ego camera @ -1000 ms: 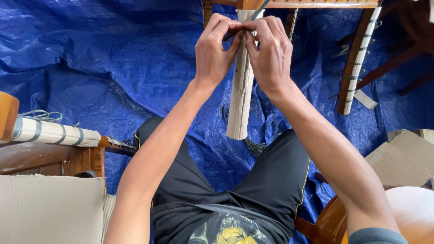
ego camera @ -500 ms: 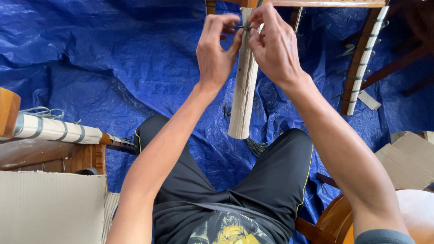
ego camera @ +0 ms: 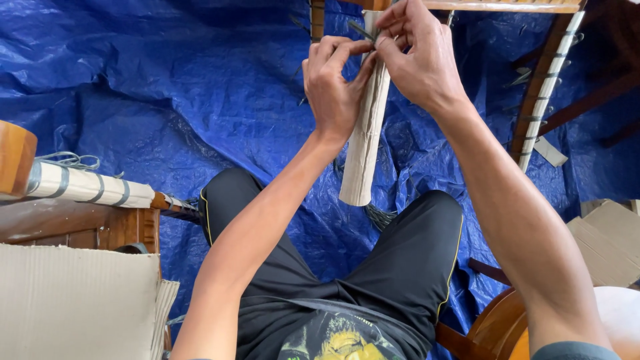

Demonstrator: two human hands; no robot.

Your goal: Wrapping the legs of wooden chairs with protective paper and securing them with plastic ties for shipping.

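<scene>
A furniture leg wrapped in pale corrugated cardboard slants down between my knees over a blue tarp. My left hand grips the wrapped leg near its top, thumb and fingers closed round the cardboard. My right hand is just above and to the right, its fingertips pinched on a thin dark strap that lies across the leg. The two hands touch at the fingertips. The upper end of the leg runs out of view at the top edge.
Crumpled blue tarp covers the floor. Another strapped, wrapped wooden leg stands at upper right. A wrapped wooden piece and a flat cardboard sheet lie at left. Cardboard and a round wooden piece are at right.
Both hands have shifted right and a little down the frame. My left hand has gone from pinching the strap to gripping the cardboard, while my right hand has risen, pulling the strap.
</scene>
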